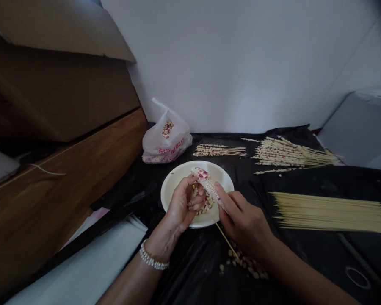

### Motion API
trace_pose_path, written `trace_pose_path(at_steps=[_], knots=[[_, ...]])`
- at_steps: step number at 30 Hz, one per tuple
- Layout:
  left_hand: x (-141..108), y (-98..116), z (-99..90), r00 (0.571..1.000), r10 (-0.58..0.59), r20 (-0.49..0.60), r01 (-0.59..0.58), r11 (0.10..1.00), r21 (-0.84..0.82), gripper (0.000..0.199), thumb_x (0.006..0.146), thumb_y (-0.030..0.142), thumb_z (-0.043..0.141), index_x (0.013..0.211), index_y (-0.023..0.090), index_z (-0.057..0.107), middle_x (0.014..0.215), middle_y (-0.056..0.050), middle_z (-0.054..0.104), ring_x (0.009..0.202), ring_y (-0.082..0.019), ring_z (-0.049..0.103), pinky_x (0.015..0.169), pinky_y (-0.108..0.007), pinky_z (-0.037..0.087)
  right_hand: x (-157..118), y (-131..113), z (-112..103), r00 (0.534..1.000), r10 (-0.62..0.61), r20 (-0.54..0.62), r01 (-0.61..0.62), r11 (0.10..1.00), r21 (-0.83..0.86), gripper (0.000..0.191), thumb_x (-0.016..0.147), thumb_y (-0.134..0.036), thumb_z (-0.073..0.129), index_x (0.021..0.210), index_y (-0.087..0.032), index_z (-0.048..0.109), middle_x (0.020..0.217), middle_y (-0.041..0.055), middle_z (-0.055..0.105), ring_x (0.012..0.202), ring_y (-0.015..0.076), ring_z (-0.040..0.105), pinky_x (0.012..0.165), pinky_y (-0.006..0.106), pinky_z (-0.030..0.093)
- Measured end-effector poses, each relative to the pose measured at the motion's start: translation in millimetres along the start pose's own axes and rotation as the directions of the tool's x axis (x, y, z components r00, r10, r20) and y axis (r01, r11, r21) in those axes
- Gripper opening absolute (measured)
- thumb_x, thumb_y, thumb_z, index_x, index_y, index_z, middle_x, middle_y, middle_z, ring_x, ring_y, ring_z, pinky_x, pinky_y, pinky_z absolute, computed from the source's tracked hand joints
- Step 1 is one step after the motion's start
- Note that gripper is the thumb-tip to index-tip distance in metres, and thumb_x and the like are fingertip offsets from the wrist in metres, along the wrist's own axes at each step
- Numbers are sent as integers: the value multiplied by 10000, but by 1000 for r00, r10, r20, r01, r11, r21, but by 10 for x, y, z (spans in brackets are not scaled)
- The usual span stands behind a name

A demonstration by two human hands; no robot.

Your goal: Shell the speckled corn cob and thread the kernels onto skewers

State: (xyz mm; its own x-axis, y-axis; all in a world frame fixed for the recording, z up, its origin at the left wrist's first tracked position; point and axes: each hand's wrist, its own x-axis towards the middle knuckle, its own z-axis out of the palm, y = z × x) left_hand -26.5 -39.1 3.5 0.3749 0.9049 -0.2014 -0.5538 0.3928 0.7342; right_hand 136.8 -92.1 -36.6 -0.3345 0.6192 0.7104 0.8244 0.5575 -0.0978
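Head view is showing that we are holding the corn cob [208,186] above the white bowl [174,183], our left hand [181,203] closing on its upper part and our right hand [246,218] gripping its lower end. Loose kernels [207,206] are lying in the bowl. Behind it, the plastic bag [167,137] is resting on the black-covered counter [187,271].

- Corn cob [208,186]: mostly bare and pale, purple-and-cream kernels at its far end, tilted over the bowl, held by the left hand [184,202] and right hand [246,220].
- White bowl [174,186]: round, upright, loose kernels [206,206] inside.
- Bamboo skewer [225,238]: thin, slanting near and right from the bowl.
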Motion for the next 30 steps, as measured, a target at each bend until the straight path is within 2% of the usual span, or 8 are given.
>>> trace_pose_path(at_steps=[7,12,14,17,19,22,26,30], knots=[[-6,16,21,997,-22,-69,26,998,60,211,781,323,582,700,165,469,570,50,447,374,-8,193,349,-151,108,-7,18,0,997,-79,-15,77,990,-122,640,974,-128,457,1574,-60,245,808,56,653,587,157,587,499,268,470],[0,5,32,990,0,-138,21,988,152,170,744,299,551,694,174,448,561,46,456,373,-8,196,360,-156,93,-36,34,23,992,-129,-9,124,971,-203,523,956,-110,481,1474,-52,442,780,45,652,532,140,537,473,283,393],[3,-19,21,988,26,-151,3,982,189,136,699,253,558,700,178,444,543,56,441,370,-8,194,367,-156,85,-39,26,27,992,-126,0,124,973,-193,491,960,-117,482,1447,-52,476,780,46,650,535,142,540,479,284,394],[0,-38,8,983,76,-164,-38,973,226,196,583,130,546,739,190,444,508,84,405,361,-9,181,375,-156,71,-25,7,17,996,-93,-8,91,986,-136,540,978,-138,467,1505,-51,393,802,53,653,566,149,571,504,280,426],[-6,-23,11,987,73,-142,-40,974,222,247,553,111,541,773,189,460,520,82,427,362,-9,185,378,-157,58,-10,2,1,998,-67,-15,65,993,-99,596,986,-145,456,1555,-64,297,820,55,656,585,151,588,513,271,444],[-15,13,36,993,63,-100,-43,982,185,229,585,164,569,791,184,472,574,63,483,370,-6,198,378,-157,68,4,10,-15,999,-45,-9,44,996,-81,636,990,-150,454,1583,-93,233,838,59,658,592,153,593,500,262,452],[-19,11,66,989,60,-136,-32,979,200,191,675,268,602,747,186,445,585,55,494,368,-4,199,371,-162,85,3,27,-10,999,-42,-2,41,996,-79,669,988,-147,447,1599,-102,178,827,59,654,590,155,588,503,259,464],[-18,-15,51,988,94,-124,-65,972,224,220,579,153,581,766,181,467,567,66,479,375,-5,220,378,-154,84,1,33,-3,999,-52,-7,51,996,-79,685,987,-142,446,1603,-97,151,821,59,653,585,158,582,495,262,457]])
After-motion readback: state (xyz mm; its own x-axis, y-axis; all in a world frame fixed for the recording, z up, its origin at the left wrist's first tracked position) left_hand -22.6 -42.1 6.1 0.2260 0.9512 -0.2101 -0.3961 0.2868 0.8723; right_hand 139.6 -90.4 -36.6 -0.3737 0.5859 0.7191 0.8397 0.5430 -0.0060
